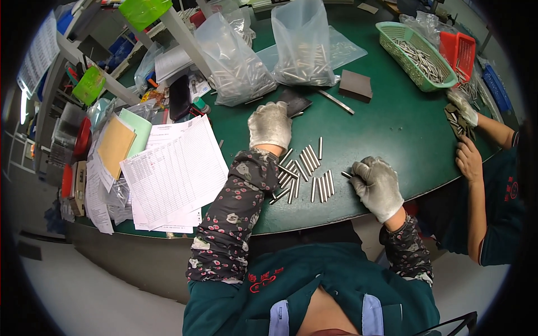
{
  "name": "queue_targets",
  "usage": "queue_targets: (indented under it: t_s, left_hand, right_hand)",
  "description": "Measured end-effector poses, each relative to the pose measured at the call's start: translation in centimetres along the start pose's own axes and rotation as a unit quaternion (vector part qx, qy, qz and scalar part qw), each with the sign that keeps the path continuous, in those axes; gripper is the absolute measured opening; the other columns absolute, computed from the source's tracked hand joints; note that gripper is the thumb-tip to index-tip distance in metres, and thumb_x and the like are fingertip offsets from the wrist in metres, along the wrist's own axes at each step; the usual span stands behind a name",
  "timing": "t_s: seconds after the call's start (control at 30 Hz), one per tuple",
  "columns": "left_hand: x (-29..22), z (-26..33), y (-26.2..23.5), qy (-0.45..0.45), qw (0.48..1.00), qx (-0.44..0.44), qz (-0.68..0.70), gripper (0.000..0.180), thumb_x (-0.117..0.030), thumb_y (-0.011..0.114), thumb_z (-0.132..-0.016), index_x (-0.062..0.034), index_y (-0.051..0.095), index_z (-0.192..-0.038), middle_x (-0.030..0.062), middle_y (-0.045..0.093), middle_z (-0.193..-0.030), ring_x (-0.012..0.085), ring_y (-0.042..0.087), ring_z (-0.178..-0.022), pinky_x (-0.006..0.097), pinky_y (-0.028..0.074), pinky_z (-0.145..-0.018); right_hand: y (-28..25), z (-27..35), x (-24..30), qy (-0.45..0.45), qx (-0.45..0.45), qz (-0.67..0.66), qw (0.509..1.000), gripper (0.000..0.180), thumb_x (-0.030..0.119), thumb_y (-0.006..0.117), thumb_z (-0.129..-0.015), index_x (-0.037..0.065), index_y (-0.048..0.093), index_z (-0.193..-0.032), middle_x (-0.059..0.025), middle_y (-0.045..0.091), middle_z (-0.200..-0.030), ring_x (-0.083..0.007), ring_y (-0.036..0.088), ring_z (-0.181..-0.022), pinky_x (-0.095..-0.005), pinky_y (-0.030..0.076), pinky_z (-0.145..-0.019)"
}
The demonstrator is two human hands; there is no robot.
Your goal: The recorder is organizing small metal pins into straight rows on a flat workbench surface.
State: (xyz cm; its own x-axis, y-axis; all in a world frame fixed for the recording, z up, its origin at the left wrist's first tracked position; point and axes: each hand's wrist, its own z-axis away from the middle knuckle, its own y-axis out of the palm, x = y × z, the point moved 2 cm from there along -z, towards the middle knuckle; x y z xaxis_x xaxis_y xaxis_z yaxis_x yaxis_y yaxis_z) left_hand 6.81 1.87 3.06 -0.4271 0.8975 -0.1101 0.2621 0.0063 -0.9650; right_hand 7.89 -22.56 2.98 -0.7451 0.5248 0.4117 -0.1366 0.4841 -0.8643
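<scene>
Several slim metal pins (302, 171) lie loose near the middle of the frame on the green surface (392, 140), some side by side, others crossed. Just right of them, the person's gloved right hand (377, 187) is curled, pinching one pin (347, 175). The gloved left hand (270, 124), above the pile, lies beside a dark flat piece (295, 102); whether it grips anything cannot be told. Two clear bags (301, 31) of metal pieces stand at upper centre, a pale-green basket (439, 86) at upper right, and printed sheets (176, 173) at left.

2 wearer's hands (269, 126) (378, 188) — 1 green basket (439, 85), 1 brown block (355, 85)
</scene>
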Motion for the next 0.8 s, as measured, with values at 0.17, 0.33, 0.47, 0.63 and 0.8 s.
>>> queue_targets:
  t_s: [0.17,0.33,0.47,0.63,0.8]
  left_hand:
    - [0.9,0.1,0.0,-0.029,0.998,0.020,0.056,0.029,-0.026,0.067,-0.073,-0.0161,0.064,-0.100,0.0076,0.063,-0.094,0.0282,0.059,-0.094,0.040,0.048,-0.080]
    - [0.8,-0.1,-0.7,-0.062,0.996,0.059,0.020,0.025,-0.027,0.065,-0.074,-0.0126,0.067,-0.095,0.0076,0.064,-0.094,0.0270,0.060,-0.096,0.040,0.048,-0.082]
    - [0.8,-0.3,-0.1,0.008,0.998,0.030,0.051,0.025,-0.028,0.065,-0.074,-0.0135,0.066,-0.095,0.0087,0.064,-0.090,0.0283,0.060,-0.093,0.040,0.049,-0.080]
    - [0.7,-0.7,-0.3,-0.036,0.990,0.124,0.057,0.022,-0.028,0.059,-0.074,-0.0104,0.061,-0.086,0.0115,0.063,-0.093,0.0314,0.060,-0.091,0.041,0.047,-0.078]
    - [0.8,2.1,-3.0,0.015,0.991,0.098,0.095,0.020,-0.027,0.061,-0.075,-0.0087,0.060,-0.083,0.0119,0.063,-0.087,0.0317,0.060,-0.087,0.042,0.047,-0.074]
  right_hand:
    - [0.6,0.4,0.0,-0.020,0.011,0.028,0.999,0.007,0.013,0.058,-0.075,0.010,0.062,-0.081,-0.0086,0.057,-0.076,-0.0285,0.058,-0.076,-0.0410,0.047,-0.067]
    - [0.8,0.3,0.2,0.004,-0.006,0.040,0.999,0.007,0.013,0.058,-0.076,0.010,0.061,-0.081,-0.0089,0.057,-0.075,-0.0282,0.058,-0.076,-0.0412,0.047,-0.067]
    - [1.0,-0.1,0.5,0.025,-0.011,0.045,0.999,0.007,0.014,0.057,-0.076,0.010,0.061,-0.080,-0.0092,0.056,-0.074,-0.0283,0.059,-0.076,-0.0422,0.047,-0.067]
    - [1.4,-0.4,1.0,0.021,0.033,-0.006,0.999,0.012,0.014,0.057,-0.077,0.009,0.064,-0.085,-0.0113,0.061,-0.075,-0.0301,0.061,-0.074,-0.0411,0.049,-0.067]
    - [1.2,-0.1,0.5,0.052,0.038,-0.104,0.992,0.016,0.011,0.060,-0.075,0.003,0.066,-0.088,-0.0145,0.065,-0.079,-0.0290,0.063,-0.073,-0.0355,0.051,-0.067]
